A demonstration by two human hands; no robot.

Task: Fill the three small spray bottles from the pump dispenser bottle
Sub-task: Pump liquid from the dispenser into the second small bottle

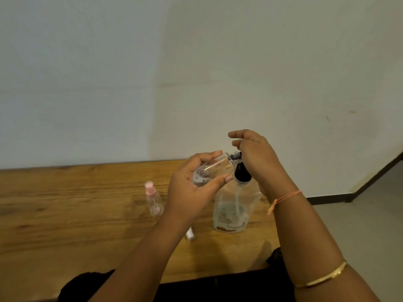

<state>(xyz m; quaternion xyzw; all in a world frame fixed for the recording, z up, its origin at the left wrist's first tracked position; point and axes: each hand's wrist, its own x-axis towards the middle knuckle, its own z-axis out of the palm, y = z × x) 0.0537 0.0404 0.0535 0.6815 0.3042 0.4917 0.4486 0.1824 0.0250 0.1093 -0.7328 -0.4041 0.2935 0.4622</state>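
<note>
My left hand (192, 188) grips a small clear spray bottle (214, 168) without its cap. The bottle is tilted on its side, its mouth at the black nozzle of the pump dispenser bottle (231, 212). That dispenser is clear with a black pump head (241, 174) and a little liquid at its bottom, and it stands on the wooden table (65, 214). My right hand (255, 158) rests on the pump head with its fingers loosely stretched out to the left. A second small spray bottle (153, 200) with a pink cap stands upright to the left.
A small white piece (190, 234), partly hidden under my left forearm, lies on the table. The table's far edge meets a plain wall. To the right the table ends at a grey floor (359, 214). The near table edge runs along my lap.
</note>
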